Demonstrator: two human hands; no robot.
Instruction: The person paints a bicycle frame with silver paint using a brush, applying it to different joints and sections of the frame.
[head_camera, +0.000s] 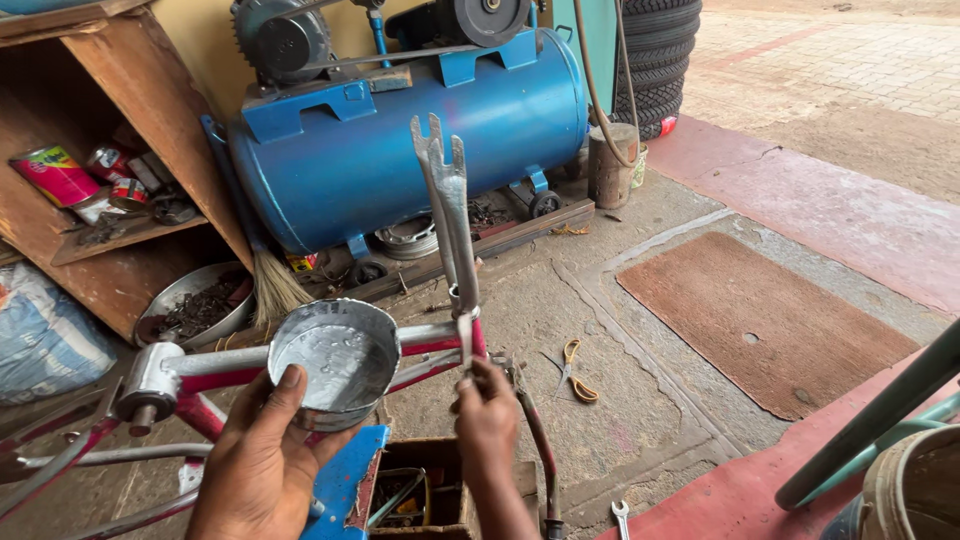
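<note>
- Our left hand (262, 455) holds a tin (335, 362) of silver paint, thumb on its near rim, fingers closed around the wall.
- Our right hand (487, 408) pinches a thin brush (465, 340) between closed fingers; its tip touches the frame (200, 375).
- The tin is in front of the frame's tubes, which are partly silver, partly red.
- The silver fork ends (445, 190) of the frame stand up just behind the right hand.
- Under the hands we see a blue stand (345, 480) and a box (420, 490) with small parts.
- On the floor (640, 400), right of the hands, lie yellow scissors (575, 370); a spanner (620, 518) lies nearer to us.
- Behind the frame stands a blue compressor (400, 140), with a broom (270, 280) leaning on it.
- At the left is a wooden shelf (130, 110) with cans (55, 175).
- Tyres (655, 60) are stacked behind the compressor, on its right.
</note>
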